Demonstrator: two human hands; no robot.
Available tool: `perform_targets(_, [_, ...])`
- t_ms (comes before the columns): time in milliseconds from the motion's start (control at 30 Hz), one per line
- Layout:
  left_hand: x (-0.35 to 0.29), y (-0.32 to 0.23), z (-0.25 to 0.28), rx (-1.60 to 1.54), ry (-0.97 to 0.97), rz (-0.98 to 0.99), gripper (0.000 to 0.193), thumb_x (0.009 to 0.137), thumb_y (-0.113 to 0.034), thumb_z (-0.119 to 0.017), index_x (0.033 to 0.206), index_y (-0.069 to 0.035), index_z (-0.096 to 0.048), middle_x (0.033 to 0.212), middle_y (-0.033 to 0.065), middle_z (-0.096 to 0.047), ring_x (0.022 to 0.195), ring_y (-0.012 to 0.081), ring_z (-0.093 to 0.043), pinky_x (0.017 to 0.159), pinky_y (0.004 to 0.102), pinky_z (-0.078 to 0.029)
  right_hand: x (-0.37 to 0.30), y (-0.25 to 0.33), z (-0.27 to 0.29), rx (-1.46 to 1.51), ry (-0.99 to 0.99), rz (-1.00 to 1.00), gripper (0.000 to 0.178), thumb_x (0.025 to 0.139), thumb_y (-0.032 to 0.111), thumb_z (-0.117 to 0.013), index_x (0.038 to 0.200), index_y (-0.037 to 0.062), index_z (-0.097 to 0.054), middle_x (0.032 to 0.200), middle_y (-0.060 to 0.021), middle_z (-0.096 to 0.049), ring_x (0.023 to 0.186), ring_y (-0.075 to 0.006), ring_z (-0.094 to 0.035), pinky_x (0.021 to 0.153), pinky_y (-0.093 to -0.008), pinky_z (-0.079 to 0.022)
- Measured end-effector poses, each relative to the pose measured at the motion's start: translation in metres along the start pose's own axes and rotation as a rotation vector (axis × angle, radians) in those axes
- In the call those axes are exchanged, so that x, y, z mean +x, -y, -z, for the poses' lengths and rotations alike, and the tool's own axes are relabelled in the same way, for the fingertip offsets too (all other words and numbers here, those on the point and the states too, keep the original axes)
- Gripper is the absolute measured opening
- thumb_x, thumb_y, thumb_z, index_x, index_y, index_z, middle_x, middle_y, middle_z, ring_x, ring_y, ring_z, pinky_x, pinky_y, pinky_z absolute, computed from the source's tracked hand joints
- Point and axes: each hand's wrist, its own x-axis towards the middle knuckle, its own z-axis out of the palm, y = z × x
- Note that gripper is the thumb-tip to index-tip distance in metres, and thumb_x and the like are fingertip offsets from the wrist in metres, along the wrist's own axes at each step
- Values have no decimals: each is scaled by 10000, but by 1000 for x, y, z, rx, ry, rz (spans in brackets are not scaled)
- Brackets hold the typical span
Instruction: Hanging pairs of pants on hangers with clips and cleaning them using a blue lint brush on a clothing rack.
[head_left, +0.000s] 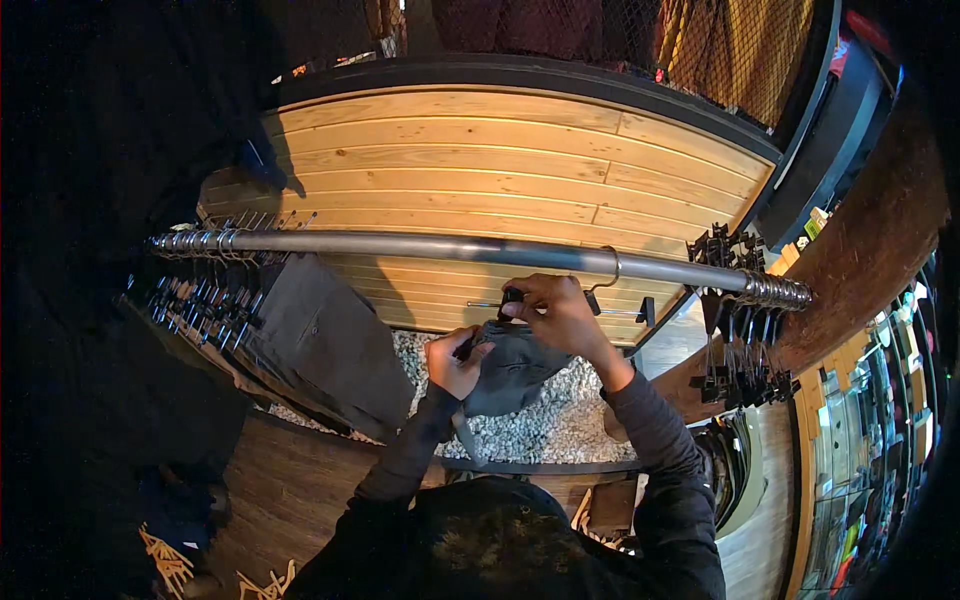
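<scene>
Left hand (453,362) fingers gripping dark garment (510,368), right hand (555,312) pinching clip hanger (590,298), wrists bent

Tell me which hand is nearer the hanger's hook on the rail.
Right. The right hand pinches the hanger's clip just below the hook. The left hand sits lower and further left, gripping the dark garment.

Rail (480,250) brushed metal; wall (480,150) smooth wood; garment (510,365) matt cloth.
</scene>
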Motion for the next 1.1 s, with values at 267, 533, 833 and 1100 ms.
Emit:
perform_targets(267, [4, 0, -5, -60, -59, -62, 239, 781, 6, -747, 1004, 69, -686, 863, 185, -712, 788, 270, -726, 698, 331, -549, -7, 0, -15, -99, -283, 67, 137, 797, 92, -767, 911, 20, -743, 802, -140, -716, 664, -257, -698, 597, -342, -543])
perform_targets(533, [13, -10, -7, -114, -103, -71, 205, 755, 31, -727, 956, 27, -688, 845, 153, -710, 775, 252, -719, 717, 318, -547, -8, 5, -23, -61, -385, 104, 140, 766, 48, -760, 903, 25, -745, 801, -138, -713, 685, -284, -704, 608, -348, -545])
perform_targets(833, [15, -6, -19, -242, -137, -7, 200, 754, 25, -695, 954, 37, -693, 810, 139, -709, 738, 178, -710, 691, 304, -551, -17, 14, -31, -52, -479, 100, 211, 749, -31, -720, 954, 15, -738, 806, -162, -698, 718, -295, -703, 639, -329, -543])
perform_targets(1100, [17, -27, -21, -51, -147, -66, 132, 790, -6, -695, 919, 23, -698, 695, 116, -663, 634, 141, -657, 594, 305, -515, -11, 5, -38, -91, -580, 86, 218, 733, -56, -702, 938, 8, -735, 786, -146, -689, 689, -287, -695, 616, -327, -536])
